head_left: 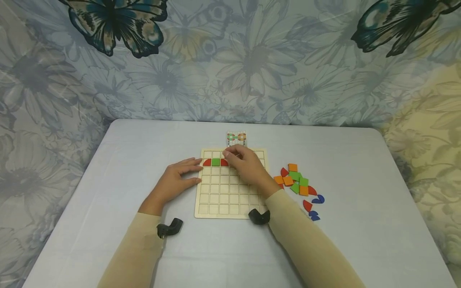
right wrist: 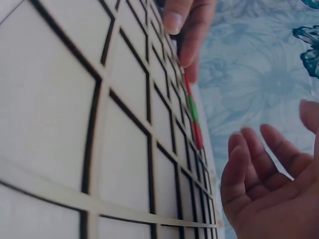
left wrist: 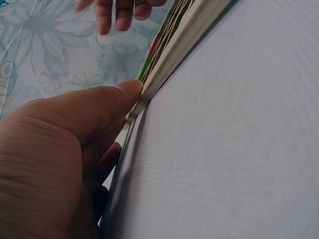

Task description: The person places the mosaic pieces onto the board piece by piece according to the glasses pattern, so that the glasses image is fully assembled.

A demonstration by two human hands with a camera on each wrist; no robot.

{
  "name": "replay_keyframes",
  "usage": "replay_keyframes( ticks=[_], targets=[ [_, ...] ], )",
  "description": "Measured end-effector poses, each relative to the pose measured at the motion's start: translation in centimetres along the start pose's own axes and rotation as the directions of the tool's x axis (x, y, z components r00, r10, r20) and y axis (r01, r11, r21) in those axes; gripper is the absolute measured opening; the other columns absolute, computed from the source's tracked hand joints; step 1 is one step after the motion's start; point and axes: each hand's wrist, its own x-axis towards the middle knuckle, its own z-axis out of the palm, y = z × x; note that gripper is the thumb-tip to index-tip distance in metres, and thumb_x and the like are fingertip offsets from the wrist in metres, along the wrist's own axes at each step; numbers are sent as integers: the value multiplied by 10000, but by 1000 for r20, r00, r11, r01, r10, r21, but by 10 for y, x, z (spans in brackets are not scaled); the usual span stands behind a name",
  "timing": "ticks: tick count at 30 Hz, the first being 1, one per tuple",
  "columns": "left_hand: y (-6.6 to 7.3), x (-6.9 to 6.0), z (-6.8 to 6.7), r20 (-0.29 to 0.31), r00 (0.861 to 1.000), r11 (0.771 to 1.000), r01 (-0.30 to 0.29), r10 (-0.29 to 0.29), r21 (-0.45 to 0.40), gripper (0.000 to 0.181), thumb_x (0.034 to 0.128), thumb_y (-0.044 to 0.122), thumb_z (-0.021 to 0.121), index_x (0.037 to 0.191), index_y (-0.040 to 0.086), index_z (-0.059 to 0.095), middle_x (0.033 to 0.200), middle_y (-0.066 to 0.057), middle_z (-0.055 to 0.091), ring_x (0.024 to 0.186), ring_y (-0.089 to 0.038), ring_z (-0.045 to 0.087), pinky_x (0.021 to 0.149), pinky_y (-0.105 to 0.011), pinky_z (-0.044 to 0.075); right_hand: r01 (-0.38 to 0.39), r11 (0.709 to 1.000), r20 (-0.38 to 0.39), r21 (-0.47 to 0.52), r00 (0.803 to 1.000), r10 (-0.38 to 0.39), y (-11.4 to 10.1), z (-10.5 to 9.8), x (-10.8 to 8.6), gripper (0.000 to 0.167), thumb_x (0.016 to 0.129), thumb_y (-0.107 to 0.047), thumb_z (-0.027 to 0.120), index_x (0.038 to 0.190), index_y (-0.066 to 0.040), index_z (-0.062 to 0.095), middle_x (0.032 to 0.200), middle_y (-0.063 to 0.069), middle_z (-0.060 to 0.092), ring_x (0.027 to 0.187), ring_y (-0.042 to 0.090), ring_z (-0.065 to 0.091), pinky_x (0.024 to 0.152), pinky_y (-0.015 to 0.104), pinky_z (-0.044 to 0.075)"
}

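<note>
A square wooden grid board [head_left: 214, 199] lies on the table. In one row near its far edge sit a red rounded piece [head_left: 207, 163], a green square [head_left: 215, 162] and a second red piece [head_left: 224, 163], partly beside the right fingertips. My left hand [head_left: 176, 177] rests at the board's left edge, fingers extended, thumb [left wrist: 130, 87] touching the rim. Above the far rows hovers my right hand [head_left: 246, 164], its fingers loosely bent. No piece shows between them in the right wrist view, where the fingers [right wrist: 241, 174] stand apart from the board.
A small pattern card [head_left: 236, 138] with coloured shapes lies beyond the board. Right of the board, orange squares [head_left: 293, 167], green pieces [head_left: 295, 176], red pieces [head_left: 307, 205] and blue pieces [head_left: 318, 199] are scattered. A floral cloth [head_left: 252, 80] hangs behind the white table [head_left: 360, 200].
</note>
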Motion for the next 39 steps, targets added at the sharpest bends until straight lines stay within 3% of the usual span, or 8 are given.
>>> replay_keyframes(
  ticks=[4, 9, 15, 19, 24, 29, 34, 39],
  targets=[
    [0, -1, 0, 1, 1000, 1000, 0, 0, -3, 384, 961, 186, 878, 1331, 121, 800, 1554, 99, 594, 1543, -184, 411, 1278, -513, 286, 7, 991, 39, 134, 999, -12, -7, -6, -6, 558, 1110, -541, 590, 1357, -50, 685, 1216, 92, 705, 1081, 315, 664, 963, 505, 557],
    [-2, 0, 0, 0, 1000, 1000, -6, 6, 7, 393, 957, 182, 880, 1335, 114, 797, 1556, 89, 594, 1544, -197, 413, 1275, -524, 290, 43, 970, 83, 240, 994, -65, -10, -18, -17, 659, 1150, -563, 454, 1466, -8, 616, 1286, 126, 677, 1144, 344, 651, 975, 508, 564],
    [-1, -1, -1, 0, 1000, 1000, -8, 8, 9, 398, 960, 190, 879, 1341, 114, 794, 1557, 94, 591, 1541, -190, 415, 1274, -512, 296, 94, 917, 89, 387, 986, -138, -5, -35, -32, 831, 1142, -654, 308, 1501, 52, 559, 1316, 230, 654, 1148, 388, 621, 940, 457, 545],
    [0, -1, -1, -2, 1000, 1000, -9, 9, 13, 397, 957, 189, 882, 1337, 113, 796, 1555, 94, 594, 1540, -193, 419, 1272, -511, 300, 129, 877, 64, 463, 982, -178, 0, -46, -41, 922, 1092, -756, 300, 1487, 32, 570, 1299, 230, 654, 1134, 373, 622, 942, 482, 528],
    [0, -1, -2, -7, 1000, 1000, -9, 9, 7, 390, 959, 188, 881, 1334, 117, 798, 1550, 105, 596, 1539, -185, 418, 1273, -504, 297, 179, 846, 21, 501, 975, -219, 7, -62, -52, 891, 1088, -762, 285, 1457, -23, 618, 1289, 226, 662, 1123, 356, 627, 945, 530, 497],
    [0, -2, -2, -10, 1000, 1000, -6, 6, 6, 388, 954, 189, 886, 1327, 122, 803, 1545, 108, 600, 1537, -186, 421, 1273, -511, 295, 203, 845, -31, 494, 976, -216, 15, -83, -62, 895, 1102, -738, 271, 1472, 9, 598, 1301, 263, 642, 1156, 397, 598, 983, 568, 480],
    [-1, -2, -1, -9, 1000, 1000, -9, 9, -1, 384, 956, 183, 883, 1325, 114, 802, 1546, 97, 601, 1539, -188, 418, 1276, -512, 291, 179, 866, -110, 466, 984, -144, 27, -104, -71, 890, 1090, -749, 285, 1479, -15, 606, 1309, 246, 639, 1214, 431, 546, 1029, 564, 442],
    [-2, -1, 0, -2, 1000, 1000, -13, 13, -8, 392, 962, 186, 879, 1337, 114, 796, 1553, 101, 593, 1543, -182, 409, 1277, -508, 289, 164, 885, -218, 435, 973, -72, 43, -126, -79, 867, 1089, -744, 305, 1485, -37, 614, 1319, 258, 621, 1236, 444, 529, 1052, 535, 441]
  ],
)
